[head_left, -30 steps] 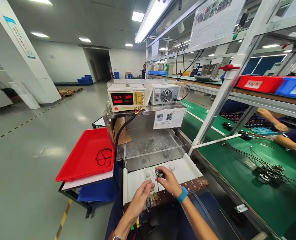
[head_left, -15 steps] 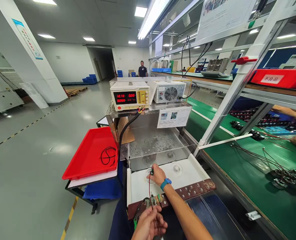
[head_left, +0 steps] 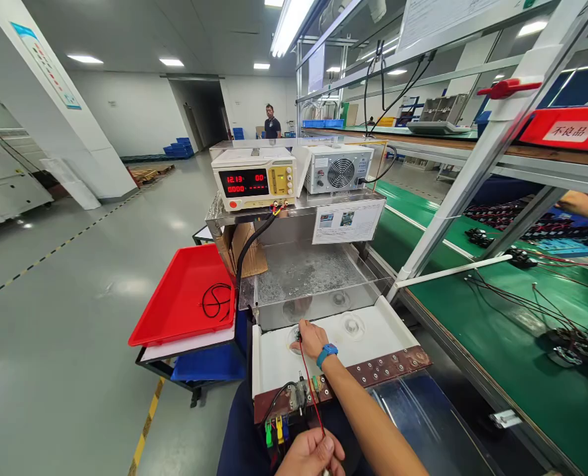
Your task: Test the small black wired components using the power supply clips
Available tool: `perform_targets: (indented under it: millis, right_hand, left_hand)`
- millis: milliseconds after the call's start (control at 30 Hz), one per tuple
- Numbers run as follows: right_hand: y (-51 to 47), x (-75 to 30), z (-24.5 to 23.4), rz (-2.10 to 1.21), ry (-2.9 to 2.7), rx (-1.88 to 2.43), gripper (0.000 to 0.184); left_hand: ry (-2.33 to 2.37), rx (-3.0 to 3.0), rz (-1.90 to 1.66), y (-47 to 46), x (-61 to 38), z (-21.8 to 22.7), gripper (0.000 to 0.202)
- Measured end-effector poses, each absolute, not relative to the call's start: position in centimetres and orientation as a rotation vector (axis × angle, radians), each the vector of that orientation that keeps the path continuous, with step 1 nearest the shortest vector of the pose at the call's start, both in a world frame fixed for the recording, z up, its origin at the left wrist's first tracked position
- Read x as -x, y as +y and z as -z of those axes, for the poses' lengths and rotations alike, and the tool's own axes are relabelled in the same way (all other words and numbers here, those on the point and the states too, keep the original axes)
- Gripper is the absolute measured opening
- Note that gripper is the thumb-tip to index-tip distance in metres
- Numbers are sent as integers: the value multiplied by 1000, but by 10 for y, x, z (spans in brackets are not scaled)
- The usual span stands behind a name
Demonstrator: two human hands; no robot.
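Observation:
My right hand (head_left: 312,339), with a blue watch (head_left: 328,354) on its wrist, is closed round a small dark wired part (head_left: 298,336). It holds the part over the left of two round fittings in a white tray. A thin red wire (head_left: 309,377) runs from the part down to my left hand (head_left: 313,453), whose finger and thumb pinch it near the bottom edge. The brown terminal strip (head_left: 373,371) along the tray's front carries metal studs. Green, yellow and blue clips (head_left: 279,431) hang below its left end. The other round fitting (head_left: 352,326) is to the right.
A power supply (head_left: 254,182) with red digits stands on a metal shelf beyond the tray. At left, a red tray (head_left: 184,297) holds a black cable. Right is a green conveyor (head_left: 472,317) with wired parts and another person's arm. A person (head_left: 272,124) stands far back.
My left hand has moved down and slightly right, drawing the red wire into a slanted line. My right hand stays at the left fitting with the part. The view has shifted slightly.

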State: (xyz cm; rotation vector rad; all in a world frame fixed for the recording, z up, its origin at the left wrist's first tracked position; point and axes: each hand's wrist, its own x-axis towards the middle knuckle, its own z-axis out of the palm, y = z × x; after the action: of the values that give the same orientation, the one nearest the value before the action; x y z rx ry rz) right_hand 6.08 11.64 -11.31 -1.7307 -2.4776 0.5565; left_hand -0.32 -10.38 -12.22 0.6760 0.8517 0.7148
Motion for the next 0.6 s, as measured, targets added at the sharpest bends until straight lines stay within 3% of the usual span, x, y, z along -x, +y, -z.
perform_targets:
  millis: [133,433,600]
  right_hand:
    - [118,-60,117,-584,-2481,1734,51]
    - [113,-67,118,-610,-2456,1712,41]
    - [112,-68,118,-642,-2435,1731,42]
  left_hand:
    - [794,-722,-694,-98,9,108,77]
    - [745,-654,-914,-70,44,32,45]
    - [947,-758,-967,-36,55,18,58]
